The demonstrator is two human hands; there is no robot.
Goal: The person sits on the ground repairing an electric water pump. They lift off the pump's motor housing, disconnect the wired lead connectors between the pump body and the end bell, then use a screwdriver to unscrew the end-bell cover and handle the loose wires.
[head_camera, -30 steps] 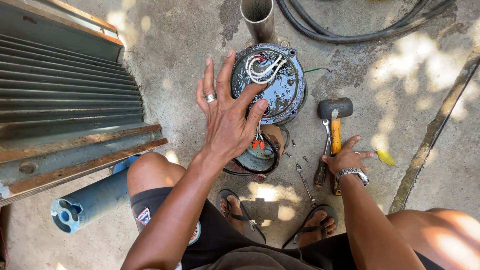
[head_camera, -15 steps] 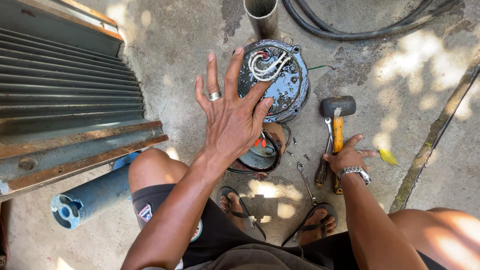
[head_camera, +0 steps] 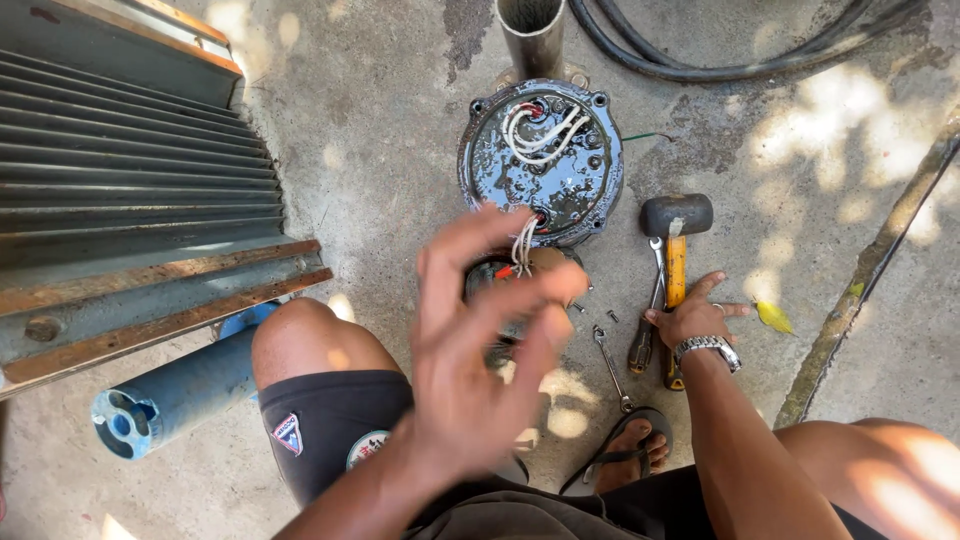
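The left hand (head_camera: 480, 340) hangs blurred and empty, fingers spread, above the round motor (head_camera: 542, 160), which lies just beyond it on the floor. The right hand (head_camera: 690, 318) rests loosely open on the hammer (head_camera: 676, 270) (handle pointing near-far), right of the motor.

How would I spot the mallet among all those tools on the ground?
Find the big round metal motor housing with white wires on the concrete. Just right of it lies the mallet, beyond the fingers of the person's right hand. Unlike the thin silver wrench nearby, it has a fat black head and a yellow handle.
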